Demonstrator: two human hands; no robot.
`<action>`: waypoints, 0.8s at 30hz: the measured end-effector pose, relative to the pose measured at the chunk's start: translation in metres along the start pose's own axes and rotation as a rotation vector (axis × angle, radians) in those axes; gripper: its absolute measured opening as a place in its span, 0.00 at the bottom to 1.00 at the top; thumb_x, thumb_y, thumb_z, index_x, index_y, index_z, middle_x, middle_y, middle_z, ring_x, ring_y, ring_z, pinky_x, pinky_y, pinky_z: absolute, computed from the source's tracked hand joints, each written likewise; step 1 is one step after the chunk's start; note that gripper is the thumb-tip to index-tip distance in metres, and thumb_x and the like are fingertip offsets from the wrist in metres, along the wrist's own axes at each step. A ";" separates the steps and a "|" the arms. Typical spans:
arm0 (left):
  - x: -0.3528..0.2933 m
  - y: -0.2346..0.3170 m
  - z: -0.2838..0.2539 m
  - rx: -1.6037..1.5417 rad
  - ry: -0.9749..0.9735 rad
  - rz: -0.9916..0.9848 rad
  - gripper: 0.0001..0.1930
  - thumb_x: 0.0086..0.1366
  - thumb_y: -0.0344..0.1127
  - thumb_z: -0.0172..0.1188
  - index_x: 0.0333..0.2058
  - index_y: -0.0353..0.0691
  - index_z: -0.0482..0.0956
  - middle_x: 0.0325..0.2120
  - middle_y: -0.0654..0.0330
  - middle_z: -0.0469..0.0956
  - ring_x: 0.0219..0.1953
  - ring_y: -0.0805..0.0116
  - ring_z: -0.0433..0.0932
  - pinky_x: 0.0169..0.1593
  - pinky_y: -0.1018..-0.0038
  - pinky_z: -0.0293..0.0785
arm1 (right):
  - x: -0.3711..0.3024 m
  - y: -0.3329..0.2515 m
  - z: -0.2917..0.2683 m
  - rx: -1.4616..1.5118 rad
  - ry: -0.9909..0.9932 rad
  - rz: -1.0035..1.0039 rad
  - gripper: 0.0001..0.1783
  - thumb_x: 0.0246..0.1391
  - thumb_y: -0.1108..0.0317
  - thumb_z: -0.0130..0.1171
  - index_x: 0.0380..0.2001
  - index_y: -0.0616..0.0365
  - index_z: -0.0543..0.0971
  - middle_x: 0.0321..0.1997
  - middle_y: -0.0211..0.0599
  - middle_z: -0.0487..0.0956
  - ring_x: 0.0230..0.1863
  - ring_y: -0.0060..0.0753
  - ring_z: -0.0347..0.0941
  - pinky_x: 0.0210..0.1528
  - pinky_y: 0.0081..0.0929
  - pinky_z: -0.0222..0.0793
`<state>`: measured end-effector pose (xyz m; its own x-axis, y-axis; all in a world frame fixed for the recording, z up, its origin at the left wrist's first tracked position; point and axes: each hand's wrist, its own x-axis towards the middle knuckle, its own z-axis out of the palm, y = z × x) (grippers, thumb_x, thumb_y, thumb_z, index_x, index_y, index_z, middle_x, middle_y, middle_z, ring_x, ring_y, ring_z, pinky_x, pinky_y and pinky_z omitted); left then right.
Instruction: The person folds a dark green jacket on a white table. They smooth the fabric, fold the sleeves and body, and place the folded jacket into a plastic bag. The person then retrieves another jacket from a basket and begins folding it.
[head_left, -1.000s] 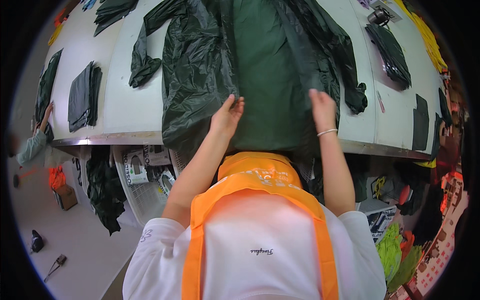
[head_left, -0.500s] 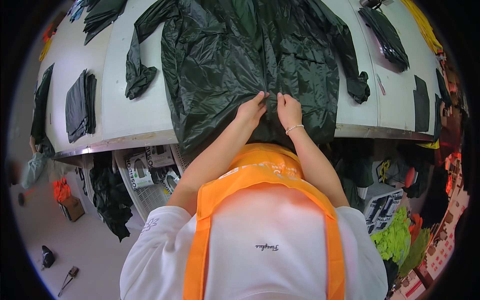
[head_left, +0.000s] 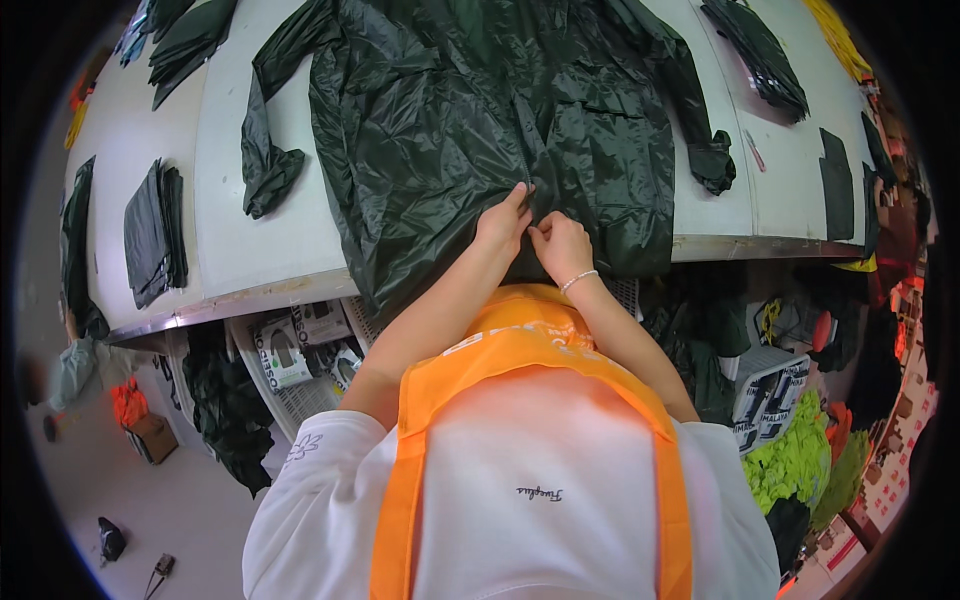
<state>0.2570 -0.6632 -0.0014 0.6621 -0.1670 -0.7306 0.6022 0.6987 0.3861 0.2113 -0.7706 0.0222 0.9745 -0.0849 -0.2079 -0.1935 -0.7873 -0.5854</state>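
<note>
A dark green, shiny rain jacket (head_left: 420, 140) lies spread front up on the white table (head_left: 240, 245), its hem hanging over the near edge. Both sleeves stretch out to the sides with bunched cuffs. My left hand (head_left: 503, 222) pinches the front opening near the hem, thumb and fingers together on the fabric. Just right of it and a little lower, my right hand (head_left: 562, 247) is closed on the same opening's edge. Whether a zipper end or a snap sits between the fingers is hidden.
Folded dark garments (head_left: 155, 235) lie at left, with more stacks (head_left: 195, 45) at far left and far right (head_left: 760, 60). A small red tool (head_left: 755, 150) rests beside the right sleeve. Below the table are white baskets (head_left: 305, 400) and lime-green cloth (head_left: 790, 465). Another person's sleeve (head_left: 72, 372) shows at left.
My right hand has slid down toward the hem and slightly left, its fingers curling in more. My left hand stays at the opening. The view has turned slightly.
</note>
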 end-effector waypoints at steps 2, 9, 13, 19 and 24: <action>0.000 -0.002 0.001 0.000 -0.002 0.008 0.12 0.66 0.33 0.56 0.43 0.31 0.72 0.43 0.56 0.73 0.50 0.63 0.70 0.58 0.70 0.66 | 0.003 0.014 0.007 0.280 -0.059 0.104 0.09 0.48 0.68 0.63 0.24 0.63 0.76 0.23 0.43 0.80 0.25 0.40 0.78 0.29 0.31 0.73; 0.006 -0.002 -0.011 -0.031 0.017 0.005 0.12 0.63 0.32 0.60 0.41 0.31 0.74 0.41 0.56 0.75 0.46 0.64 0.73 0.56 0.70 0.68 | 0.000 0.027 -0.004 1.171 -0.276 0.674 0.08 0.53 0.72 0.60 0.33 0.66 0.77 0.33 0.41 0.81 0.34 0.30 0.79 0.38 0.21 0.76; 0.002 -0.001 -0.020 0.025 0.073 0.016 0.09 0.61 0.32 0.62 0.37 0.34 0.76 0.35 0.59 0.76 0.40 0.67 0.73 0.48 0.74 0.70 | -0.001 0.023 -0.001 1.287 -0.233 0.647 0.07 0.53 0.72 0.60 0.33 0.67 0.77 0.34 0.42 0.81 0.35 0.30 0.79 0.39 0.20 0.76; -0.023 -0.006 -0.023 0.039 0.058 0.036 0.08 0.61 0.33 0.63 0.35 0.36 0.77 0.33 0.60 0.76 0.38 0.69 0.73 0.46 0.74 0.70 | 0.004 -0.002 0.002 1.404 -0.169 0.658 0.08 0.54 0.73 0.59 0.35 0.66 0.76 0.35 0.40 0.80 0.36 0.30 0.79 0.38 0.18 0.77; -0.030 -0.005 -0.021 0.071 0.065 0.046 0.08 0.60 0.33 0.63 0.34 0.35 0.77 0.32 0.61 0.77 0.36 0.71 0.74 0.45 0.75 0.70 | 0.002 -0.007 0.004 1.435 -0.147 0.660 0.07 0.54 0.73 0.59 0.34 0.65 0.76 0.34 0.40 0.80 0.37 0.30 0.79 0.39 0.19 0.76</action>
<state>0.2250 -0.6477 0.0067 0.6610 -0.0884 -0.7451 0.6034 0.6529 0.4578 0.2141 -0.7626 0.0230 0.6764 -0.0395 -0.7355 -0.5861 0.5760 -0.5699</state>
